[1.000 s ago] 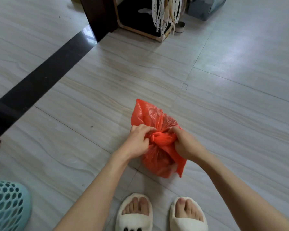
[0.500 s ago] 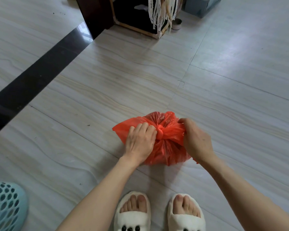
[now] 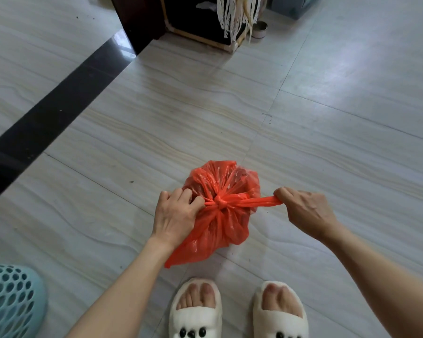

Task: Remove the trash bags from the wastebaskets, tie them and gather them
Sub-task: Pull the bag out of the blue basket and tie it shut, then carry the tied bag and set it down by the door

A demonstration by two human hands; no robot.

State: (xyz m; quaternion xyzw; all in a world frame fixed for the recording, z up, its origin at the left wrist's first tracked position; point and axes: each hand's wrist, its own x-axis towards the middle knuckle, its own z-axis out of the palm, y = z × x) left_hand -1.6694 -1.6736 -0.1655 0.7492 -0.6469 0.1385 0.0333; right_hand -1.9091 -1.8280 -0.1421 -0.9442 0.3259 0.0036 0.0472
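Head view: we are gripping the red trash bag [image 3: 220, 215] with both hands. Our left hand [image 3: 176, 215] is clenching one twisted end beside the knot [image 3: 219, 200]; our right hand [image 3: 305, 211] is pinching the other end, stretched taut. Bag is sitting on the tiled floor [image 3: 156, 132], just ahead of our white slippers [image 3: 195, 320]; a teal wastebasket [image 3: 10, 301] is standing at the floor's lower-left corner.

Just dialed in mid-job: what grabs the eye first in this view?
The red trash bag sits on the pale tiled floor at centre, a knot drawn on top. The left hand grips the plastic left of the knot, and the right hand pulls a stretched tail out to the right. A teal perforated wastebasket shows at the lower left corner, and white slippers stand at the bottom edge.
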